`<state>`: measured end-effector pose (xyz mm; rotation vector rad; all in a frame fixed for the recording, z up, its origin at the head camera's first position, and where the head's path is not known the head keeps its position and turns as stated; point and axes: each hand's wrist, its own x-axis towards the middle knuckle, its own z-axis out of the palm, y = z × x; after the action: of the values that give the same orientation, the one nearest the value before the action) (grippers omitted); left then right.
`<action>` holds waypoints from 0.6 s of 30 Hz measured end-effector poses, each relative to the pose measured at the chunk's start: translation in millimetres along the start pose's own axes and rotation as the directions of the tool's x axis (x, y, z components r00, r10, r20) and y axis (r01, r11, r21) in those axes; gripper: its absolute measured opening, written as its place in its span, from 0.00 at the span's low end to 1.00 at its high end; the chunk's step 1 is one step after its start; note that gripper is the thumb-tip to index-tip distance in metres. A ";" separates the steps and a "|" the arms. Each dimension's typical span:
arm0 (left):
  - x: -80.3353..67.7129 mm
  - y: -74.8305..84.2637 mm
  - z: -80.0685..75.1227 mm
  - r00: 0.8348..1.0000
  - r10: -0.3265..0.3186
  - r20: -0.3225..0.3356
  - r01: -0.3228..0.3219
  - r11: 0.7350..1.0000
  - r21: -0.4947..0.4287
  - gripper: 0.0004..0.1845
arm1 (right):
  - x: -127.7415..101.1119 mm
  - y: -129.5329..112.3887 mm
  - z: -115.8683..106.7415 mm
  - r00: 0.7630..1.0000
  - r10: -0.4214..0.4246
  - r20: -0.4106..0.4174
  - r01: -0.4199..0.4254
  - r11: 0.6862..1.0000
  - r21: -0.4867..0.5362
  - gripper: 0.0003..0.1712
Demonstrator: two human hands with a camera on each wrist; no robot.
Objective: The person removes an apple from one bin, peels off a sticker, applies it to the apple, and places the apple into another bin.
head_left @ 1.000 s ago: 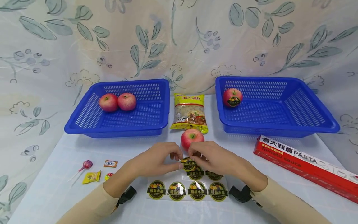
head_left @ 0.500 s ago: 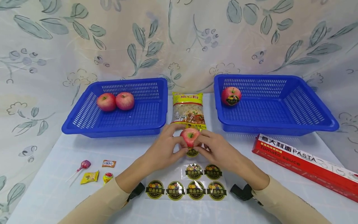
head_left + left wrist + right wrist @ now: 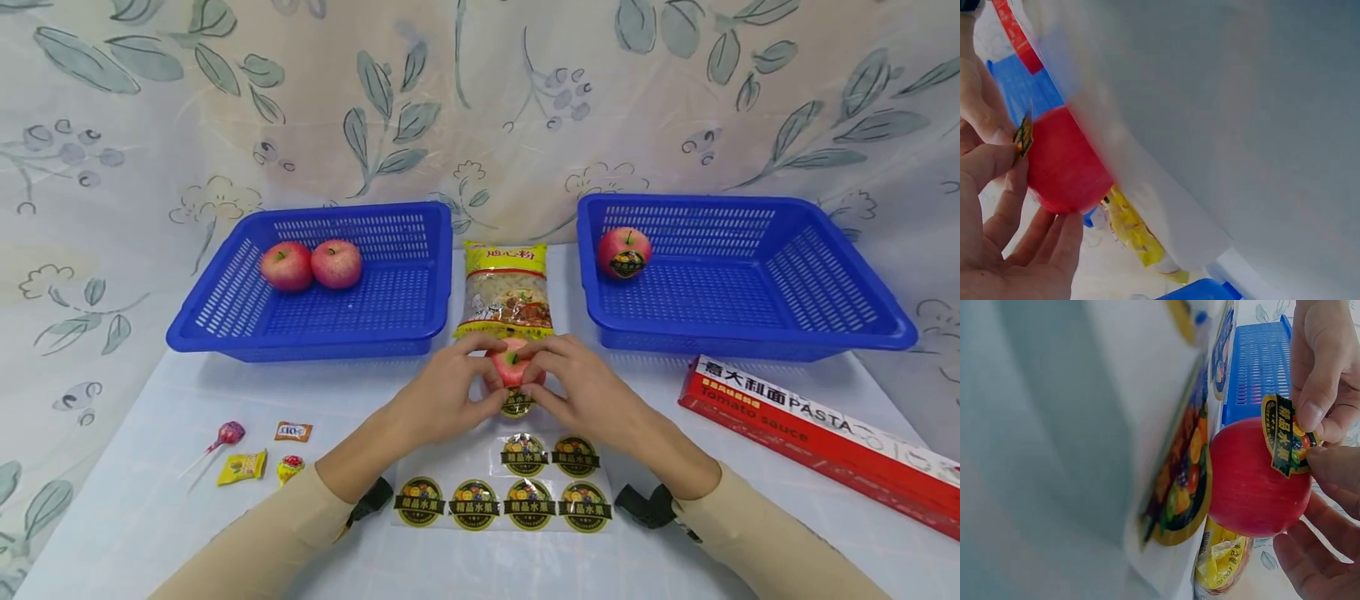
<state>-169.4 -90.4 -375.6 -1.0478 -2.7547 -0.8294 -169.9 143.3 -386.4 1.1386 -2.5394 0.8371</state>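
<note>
1. The left hand (image 3: pixel 442 396) and the right hand (image 3: pixel 581 392) cup a red apple (image 3: pixel 510 367) between them on the table (image 3: pixel 150 500), fingers curled round its sides, and each also pinches an edge of a round black-and-gold fruit sticker (image 3: pixel 517 405) against the apple's near face.
2. In the right wrist view the sticker (image 3: pixel 1285 434) lies partly on the apple's skin (image 3: pixel 1247 481), one edge lifted under the fingertips (image 3: pixel 1313 415).
3. Just in front of the hands lies a clear sticker sheet (image 3: pixel 517 492) with six stickers left on it: two in the upper row, four in the lower.
4. Just behind the apple lies a yellow bag of macaroni (image 3: pixel 504 287), between two blue baskets.
5. The left basket (image 3: pixel 225 321) holds two bare apples (image 3: pixel 311 265); the right basket (image 3: pixel 825 329) holds one apple with a sticker (image 3: pixel 624 252).
6. A red pasta box (image 3: pixel 817 433) lies to the right; a lollipop (image 3: pixel 225 437) and small sweets (image 3: pixel 258 462) lie to the left, well apart from the hands.
7. A second ago both hands were peeling the sticker off the sheet, the apple standing free behind them; since then they have carried it up onto the apple and now enclose it more closely.
</note>
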 end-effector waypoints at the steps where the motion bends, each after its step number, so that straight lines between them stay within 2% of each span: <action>1: 0.9 -0.4 -0.4 1.000 0.001 -0.002 -0.001 1.000 -0.004 0.08 | 0.6 0.4 0.2 1.000 0.002 -0.004 -0.002 1.000 0.002 0.05; 10: 7.5 -12.0 0.4 0.996 0.065 -0.062 -0.066 0.997 -0.030 0.12 | 4.2 5.9 0.9 0.997 0.078 -0.020 -0.075 0.992 0.105 0.09; 18: 9.9 -15.7 2.1 0.997 0.060 -0.054 -0.063 0.997 -0.049 0.12 | 6.1 12.0 2.1 0.998 0.056 -0.027 -0.052 0.987 0.151 0.08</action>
<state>-186.7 -93.2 -382.1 -1.0968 -2.6574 -0.9090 -182.9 144.8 -390.4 1.0940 -2.5279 1.0679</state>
